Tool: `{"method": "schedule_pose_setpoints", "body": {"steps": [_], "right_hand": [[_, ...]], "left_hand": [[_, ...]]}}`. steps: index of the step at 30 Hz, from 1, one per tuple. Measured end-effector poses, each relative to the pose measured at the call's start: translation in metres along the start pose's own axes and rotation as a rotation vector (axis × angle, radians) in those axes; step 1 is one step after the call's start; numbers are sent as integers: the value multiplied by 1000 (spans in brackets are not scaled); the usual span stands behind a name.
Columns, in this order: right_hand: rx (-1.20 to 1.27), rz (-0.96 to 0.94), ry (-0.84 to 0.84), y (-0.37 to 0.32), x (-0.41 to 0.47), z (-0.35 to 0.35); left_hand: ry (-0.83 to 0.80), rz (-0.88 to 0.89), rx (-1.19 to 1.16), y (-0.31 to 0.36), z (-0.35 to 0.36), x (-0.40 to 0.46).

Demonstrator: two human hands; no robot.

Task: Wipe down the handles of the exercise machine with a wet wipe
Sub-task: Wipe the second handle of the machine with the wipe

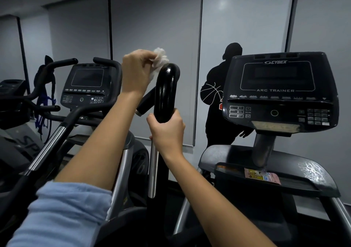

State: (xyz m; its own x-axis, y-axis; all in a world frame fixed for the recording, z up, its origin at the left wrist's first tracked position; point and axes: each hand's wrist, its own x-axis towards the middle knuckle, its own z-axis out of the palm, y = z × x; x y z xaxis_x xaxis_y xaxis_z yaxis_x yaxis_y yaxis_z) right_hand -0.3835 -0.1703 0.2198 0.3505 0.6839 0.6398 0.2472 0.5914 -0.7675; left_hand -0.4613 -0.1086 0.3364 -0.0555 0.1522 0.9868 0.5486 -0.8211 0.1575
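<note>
Left hand: left hand raised, fingers curled, pinching a crumpled white wet wipe against the upper left side of the handle's curve.
Right hand: right hand wrapped around the handle lower down, thumb on the left side, fingers round the right; firm grasp.
Handle: glossy black handle, arched at the top, standing upright between the two hands; below the right hand it meets a silver tube.
Wipe position: bunched, touching the handle near its crest; part tucked behind the left fingers.
Hard to make out: left fingertips hidden by the wipe; whether the wipe wraps behind the handle cannot be told. The handle's far end turns out of sight behind the arch.
Sleeve: pale blue sleeve on the left arm, cut off at the bottom edge.
Right of handle: console marked CYBEX and ARC TRAINER, screen dark; pink packet on the tray below it.
Left of handle: second machine's console with black handlebars, partly behind the left forearm.
Backdrop: grey wall panels; black silhouette figure with a basketball, partly hidden by the near console.
</note>
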Motion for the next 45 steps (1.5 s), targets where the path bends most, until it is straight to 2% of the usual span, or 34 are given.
{"method": "schedule_pose_setpoints", "body": {"steps": [1, 8, 13, 16, 18, 21, 22, 26, 28, 30, 31, 36, 38, 40, 43, 45], "right_hand": [[3, -2, 4, 0, 0, 0], [21, -11, 2, 1, 1, 1], [17, -8, 17, 1, 1, 1], [17, -6, 13, 0, 1, 0], [12, -8, 14, 0, 0, 0], [14, -3, 16, 1, 0, 1], [14, -5, 19, 2, 1, 1], [15, -27, 26, 4, 2, 2], [15, -32, 28, 5, 3, 2], [15, -32, 32, 5, 3, 2], [14, -33, 31, 4, 3, 2], [4, -24, 33, 4, 3, 2], [1, -29, 32, 3, 2, 2], [-1, -29, 27, 2, 1, 2], [8, -18, 21, 2, 2, 1], [5, -11, 17, 2, 2, 1]], "left_hand": [[26, 15, -34, -2, -2, -6], [-81, -14, -208, -7, 23, -2], [-227, -80, 22, -10, 30, 12], [-282, -51, 206, -6, 28, 14], [-226, -11, 239, -14, 19, 10], [-24, -26, 171, -29, 6, -4], [-18, -5, 145, -32, 6, -9], [-213, 23, 280, -14, 22, -30], [-203, -99, 253, -8, 29, -35], [-259, -270, 239, -11, 32, -41], [-308, -268, 288, -9, 31, -41], [-378, -34, 465, -21, 21, -50], [-412, -10, 534, -24, 16, -55], [-381, 34, 545, -23, 10, -53], [-243, 78, 444, -15, 8, -39], [-253, 88, 425, -8, 14, -36]]}}
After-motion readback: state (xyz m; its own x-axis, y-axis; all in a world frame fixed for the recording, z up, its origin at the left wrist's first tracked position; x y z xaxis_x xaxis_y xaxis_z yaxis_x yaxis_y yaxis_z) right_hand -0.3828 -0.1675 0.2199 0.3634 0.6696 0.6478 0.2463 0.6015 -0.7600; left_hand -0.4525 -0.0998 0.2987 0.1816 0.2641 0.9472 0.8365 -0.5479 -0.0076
